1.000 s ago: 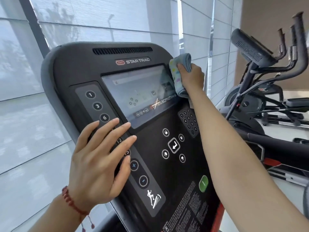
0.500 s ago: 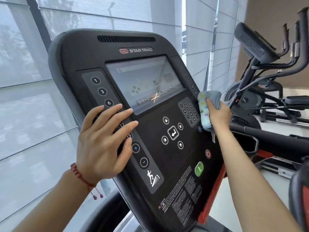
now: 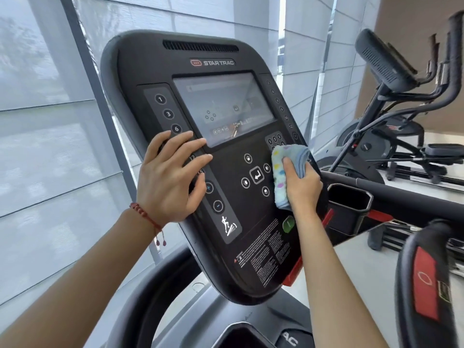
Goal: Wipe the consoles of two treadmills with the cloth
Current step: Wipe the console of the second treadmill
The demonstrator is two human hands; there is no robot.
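Right hand (image 3: 302, 189): grip curled round a bunched cloth (image 3: 286, 172), thumb lying across its face, fingers wrapped behind. Cloth is pale blue with coloured dots, pressed flat against the lower right part of the console (image 3: 160, 61), just below the small number keypad (image 3: 275, 140) and right of the arrow-key cluster (image 3: 256, 175). A fold of the cloth hangs down beside the wrist.

Left hand (image 3: 170, 177): grip spread, fingers straight and fanned, palm flat on the console's left button strip. Fingertips reach the lower left corner of the screen (image 3: 223, 106); buttons 1, 3 and 6 show above the fingers, plus and minus buttons below them. Red beaded bracelet (image 3: 144, 214) on the left wrist.

Console: black, tilted, brand lettering STAR TRAC above the screen, vent slot along the top edge. Green button (image 3: 288, 224) near the right forearm, red strip along the lower right edge, small printed text low on the face.

Surroundings: grey handlebar curve near and below the console. Black cup holder (image 3: 350, 200) right of the console. Elliptical trainer (image 3: 401, 116) far right. Pale window blinds (image 3: 50, 121) fill the left and far side.
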